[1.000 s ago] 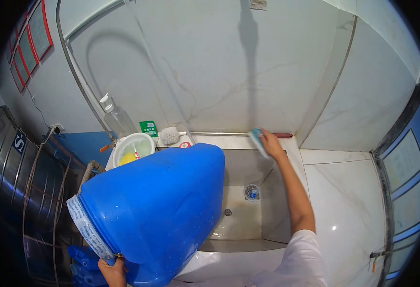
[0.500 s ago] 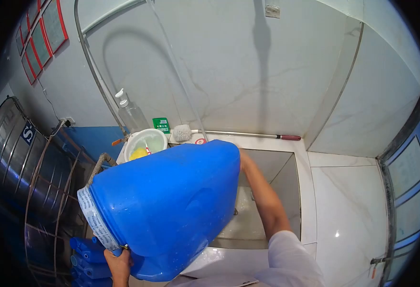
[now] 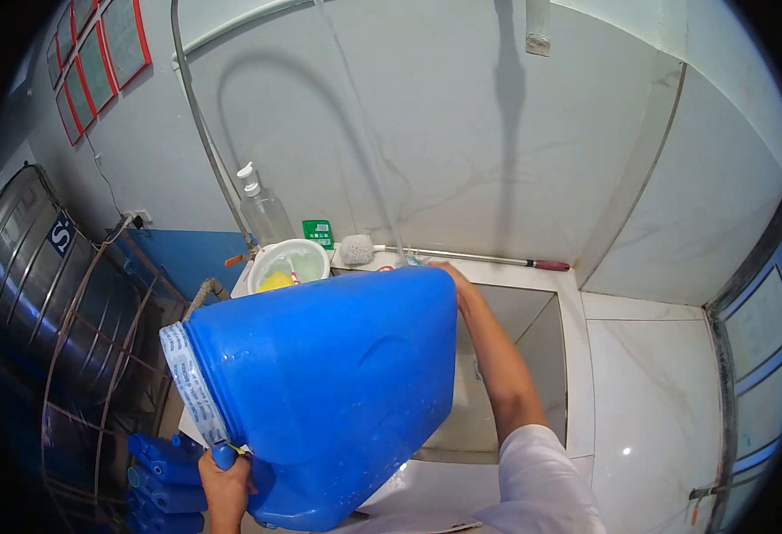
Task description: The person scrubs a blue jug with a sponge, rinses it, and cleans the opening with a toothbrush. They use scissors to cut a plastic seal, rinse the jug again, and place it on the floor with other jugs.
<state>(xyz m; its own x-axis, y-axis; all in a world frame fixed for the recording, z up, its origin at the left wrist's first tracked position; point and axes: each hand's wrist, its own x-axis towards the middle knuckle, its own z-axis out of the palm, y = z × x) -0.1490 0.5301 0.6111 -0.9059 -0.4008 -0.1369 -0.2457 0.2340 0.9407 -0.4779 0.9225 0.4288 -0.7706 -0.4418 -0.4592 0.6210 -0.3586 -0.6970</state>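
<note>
Blue drum: a large blue plastic drum (image 3: 346,383) is lying on its side across the centre and lower left of the frame, covering the left part of the grey sink (image 3: 520,311).
Long axis: it is running from left to right, rising slightly toward the right; the end with the white printed band (image 3: 192,387) is pointing left, and the other end is facing right over the sink.
Left hand: the left hand (image 3: 225,489) is gripping the short blue lug (image 3: 224,456) beside the band at the lower left, fingers curling round it.
Right hand: the right hand (image 3: 451,278) is reaching to the drum's upper right corner, near a small teal item (image 3: 415,261); the drum is hiding most of the fingers, so whether they are spread or pinching cannot be told.
Water: a thin clear stream (image 3: 351,93) is coming down from the top of the frame toward the teal item.
Ledge: above the drum, a white plastic bowl (image 3: 314,243) is holding a yellow sponge (image 3: 275,282); a clear pump bottle (image 3: 266,214), a green packet (image 3: 318,233) and a white-headed brush (image 3: 356,250) are standing or lying nearby, its long handle stretching right.
Lower left: smaller blue containers (image 3: 167,485) are sitting beneath the banded end.
Left edge: a ribbed metal tank (image 3: 53,285) is standing.
</note>
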